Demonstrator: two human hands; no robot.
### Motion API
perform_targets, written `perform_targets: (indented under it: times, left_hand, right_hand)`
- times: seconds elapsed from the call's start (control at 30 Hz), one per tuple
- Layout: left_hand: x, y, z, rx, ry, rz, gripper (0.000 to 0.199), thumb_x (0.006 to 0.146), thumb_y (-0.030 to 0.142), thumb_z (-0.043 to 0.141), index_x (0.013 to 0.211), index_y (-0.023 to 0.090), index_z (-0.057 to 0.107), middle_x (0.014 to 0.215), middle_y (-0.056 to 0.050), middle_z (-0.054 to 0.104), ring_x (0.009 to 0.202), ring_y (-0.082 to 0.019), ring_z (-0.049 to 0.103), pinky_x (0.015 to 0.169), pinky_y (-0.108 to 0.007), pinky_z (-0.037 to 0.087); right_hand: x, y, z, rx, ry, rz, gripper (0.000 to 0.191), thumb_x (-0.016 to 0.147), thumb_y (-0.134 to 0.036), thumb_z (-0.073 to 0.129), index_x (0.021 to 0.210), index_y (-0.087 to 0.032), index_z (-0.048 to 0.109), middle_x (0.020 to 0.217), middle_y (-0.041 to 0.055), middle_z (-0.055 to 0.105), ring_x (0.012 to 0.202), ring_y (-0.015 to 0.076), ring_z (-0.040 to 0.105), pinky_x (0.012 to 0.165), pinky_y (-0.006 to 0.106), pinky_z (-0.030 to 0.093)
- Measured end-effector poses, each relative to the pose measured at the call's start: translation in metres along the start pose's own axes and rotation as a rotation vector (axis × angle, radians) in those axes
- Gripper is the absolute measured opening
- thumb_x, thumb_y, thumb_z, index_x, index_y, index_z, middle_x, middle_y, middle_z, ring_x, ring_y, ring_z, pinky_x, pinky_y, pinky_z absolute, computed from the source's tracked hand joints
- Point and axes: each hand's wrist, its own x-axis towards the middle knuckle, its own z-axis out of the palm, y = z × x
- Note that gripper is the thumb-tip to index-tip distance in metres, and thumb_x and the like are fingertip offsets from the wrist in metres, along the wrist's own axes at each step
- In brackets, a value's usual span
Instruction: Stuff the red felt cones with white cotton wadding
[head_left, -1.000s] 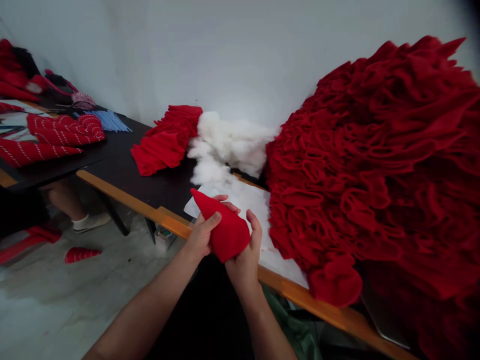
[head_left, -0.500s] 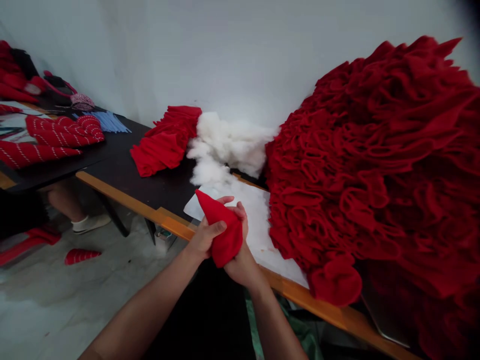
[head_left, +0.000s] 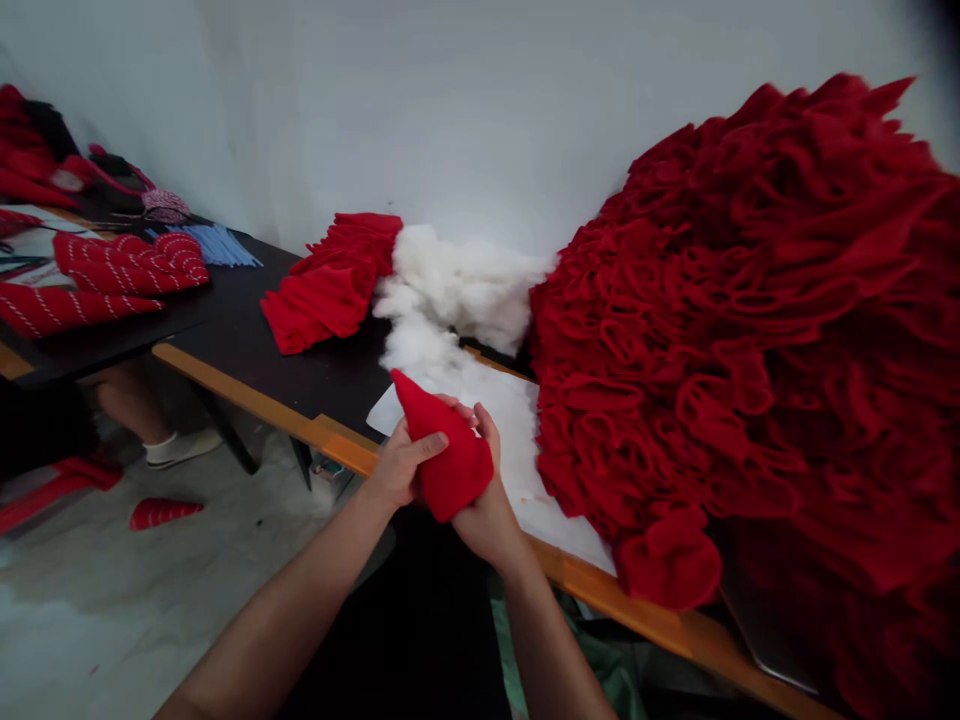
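A red felt cone [head_left: 448,460] is held between both hands above the table's front edge, its pointed tip up and to the left. My left hand [head_left: 403,465] grips its left side, thumb across the front. My right hand [head_left: 486,500] is wrapped round its right and lower side, with part of the fingers hidden behind the felt. White fluffy stuffing [head_left: 465,285] lies just beyond the hands, beside a stack of red felt pieces [head_left: 330,285]. A white sheet [head_left: 517,430] lies under and to the right of the cone.
A huge pile of red felt [head_left: 735,350] fills the right side. At the left are red cones with white stitching [head_left: 127,270], blue strips [head_left: 221,245] and a person's leg [head_left: 135,405]. Another stitched cone [head_left: 165,513] lies on the floor.
The red cone has turned slightly in both hands, its lower right part shifting right and up. My left hand has moved a little left.
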Motion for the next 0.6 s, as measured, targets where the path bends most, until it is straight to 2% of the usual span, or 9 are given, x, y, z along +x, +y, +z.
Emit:
perform_targets:
  times: [0.1,0.2,0.3,0.4,0.5,0.6]
  left_hand:
    - [0.006,0.005,-0.005,-0.048,0.124,0.049,0.025,0.070,0.027,0.072,0.090,0.018,0.060,0.088,-0.003,0.066,0.093,-0.022,0.064,0.089,-0.039,0.048]
    - [0.006,0.004,-0.007,-0.116,0.196,0.052,0.033,0.071,0.038,0.069,0.097,0.020,0.059,0.095,-0.004,0.065,0.096,-0.023,0.063,0.091,-0.041,0.047]
    - [0.000,-0.003,-0.006,-0.112,0.101,0.017,0.056,0.062,0.034,0.077,0.112,0.023,0.055,0.111,-0.006,0.062,0.106,-0.026,0.059,0.094,-0.040,0.045]
    - [-0.006,-0.007,-0.006,-0.092,0.017,-0.008,0.073,0.055,0.020,0.081,0.120,0.027,0.049,0.115,-0.004,0.061,0.109,-0.026,0.057,0.095,-0.038,0.045]
    - [-0.006,-0.007,-0.007,-0.085,0.061,0.021,0.073,0.057,0.017,0.079,0.122,0.027,0.048,0.111,-0.003,0.063,0.104,-0.024,0.060,0.093,-0.036,0.046]
    - [-0.004,-0.008,-0.008,-0.117,0.133,0.038,0.071,0.058,0.023,0.079,0.122,0.025,0.048,0.108,-0.005,0.064,0.100,-0.023,0.062,0.091,-0.036,0.048]
  right_hand:
    - [-0.006,-0.003,-0.006,-0.088,-0.043,-0.054,0.051,0.073,-0.015,0.058,0.122,-0.029,0.053,0.150,0.0010,0.020,0.139,0.0256,0.018,0.111,0.045,0.028]
    - [-0.008,-0.001,-0.002,-0.107,0.027,-0.056,0.035,0.084,-0.022,0.048,0.118,-0.029,0.057,0.151,0.0012,0.015,0.139,0.0261,0.018,0.110,0.048,0.028]
    - [-0.005,0.004,0.007,0.003,0.097,-0.018,0.041,0.086,-0.031,0.050,0.126,-0.028,0.049,0.152,0.0046,0.010,0.134,0.0266,0.032,0.108,0.046,0.033]
    - [-0.001,0.007,0.012,0.074,0.133,0.017,0.050,0.084,-0.032,0.055,0.132,-0.027,0.042,0.147,0.0086,0.023,0.123,0.0240,0.046,0.104,0.044,0.040]
    - [0.000,0.007,0.013,-0.023,0.218,-0.035,0.034,0.086,-0.029,0.049,0.119,-0.025,0.054,0.144,0.0076,0.029,0.127,0.0231,0.041,0.105,0.044,0.038]
    - [-0.002,0.005,0.013,-0.089,0.203,-0.123,0.036,0.087,-0.022,0.045,0.122,-0.025,0.050,0.144,0.0090,0.026,0.130,0.0223,0.037,0.105,0.044,0.038]
